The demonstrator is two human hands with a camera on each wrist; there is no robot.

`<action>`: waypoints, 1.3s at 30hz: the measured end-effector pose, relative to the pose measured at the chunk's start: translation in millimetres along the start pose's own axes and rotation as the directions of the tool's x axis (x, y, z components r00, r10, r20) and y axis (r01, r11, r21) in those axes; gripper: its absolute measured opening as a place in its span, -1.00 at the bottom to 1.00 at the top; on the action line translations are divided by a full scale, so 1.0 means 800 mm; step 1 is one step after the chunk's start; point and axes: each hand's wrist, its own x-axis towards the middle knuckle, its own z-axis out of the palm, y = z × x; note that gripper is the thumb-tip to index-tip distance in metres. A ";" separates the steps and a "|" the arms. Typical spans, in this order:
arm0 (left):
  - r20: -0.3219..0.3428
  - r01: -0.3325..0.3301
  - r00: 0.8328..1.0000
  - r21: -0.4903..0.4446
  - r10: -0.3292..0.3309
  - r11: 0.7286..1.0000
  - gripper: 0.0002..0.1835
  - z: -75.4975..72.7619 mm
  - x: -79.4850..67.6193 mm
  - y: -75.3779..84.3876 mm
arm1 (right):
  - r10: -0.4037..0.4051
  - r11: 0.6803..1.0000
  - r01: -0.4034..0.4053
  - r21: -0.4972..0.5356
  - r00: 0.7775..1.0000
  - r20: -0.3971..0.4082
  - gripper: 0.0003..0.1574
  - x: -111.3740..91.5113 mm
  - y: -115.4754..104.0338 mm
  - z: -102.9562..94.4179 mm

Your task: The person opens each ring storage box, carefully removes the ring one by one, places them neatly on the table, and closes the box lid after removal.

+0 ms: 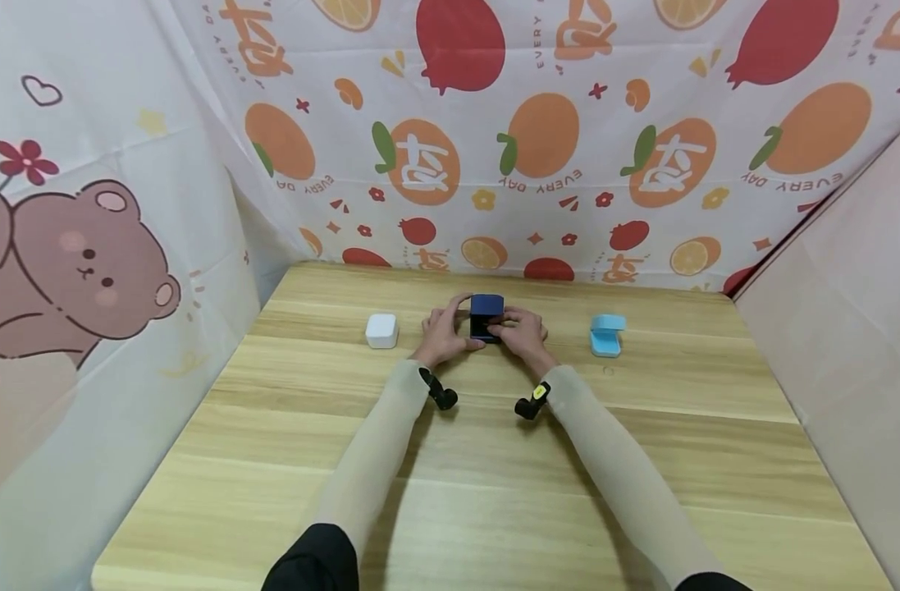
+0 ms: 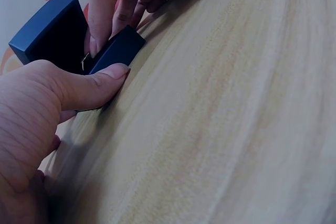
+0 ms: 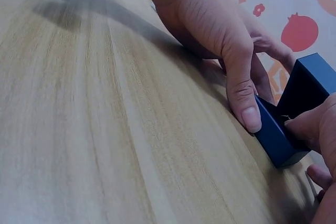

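A dark blue ring box (image 1: pixel 487 306) stands on the table with its lid raised. My left hand (image 1: pixel 444 335) grips it from the left, with the thumb (image 2: pixel 113 72) along the front of the base. From the right, my right hand (image 1: pixel 522 332) reaches into the box and pinches a thin gold ring (image 2: pixel 84 60) at the inner cushion. Much of that ring is hidden by the fingertips and the dark inside. In the right wrist view, the box base (image 3: pixel 281 140) sits between both hands.
A closed white ring box (image 1: pixel 381 331) stands to the left of the hands. Off to the right is a light blue ring box (image 1: pixel 607 335) with its lid up, and a small ring (image 1: pixel 608 371) lies in front of it. A printed fabric sheet hangs behind the wooden table (image 1: pixel 486 509).
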 end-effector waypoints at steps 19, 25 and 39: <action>0.007 0.001 1.000 -0.022 -0.001 1.000 0.10 -0.002 0.000 0.006 | -0.003 0.998 0.002 0.056 1.000 0.002 -0.71 0.001 0.001 -0.003; 0.009 0.005 1.000 -0.027 -0.005 1.000 0.11 -0.001 0.001 0.005 | -0.004 0.999 0.004 0.051 1.000 -0.001 -0.71 0.001 0.003 -0.003; 0.003 0.008 1.000 -0.037 -0.008 0.999 0.10 -0.001 0.002 0.002 | -0.024 0.999 0.024 0.030 1.000 -0.009 -0.73 0.003 0.005 0.001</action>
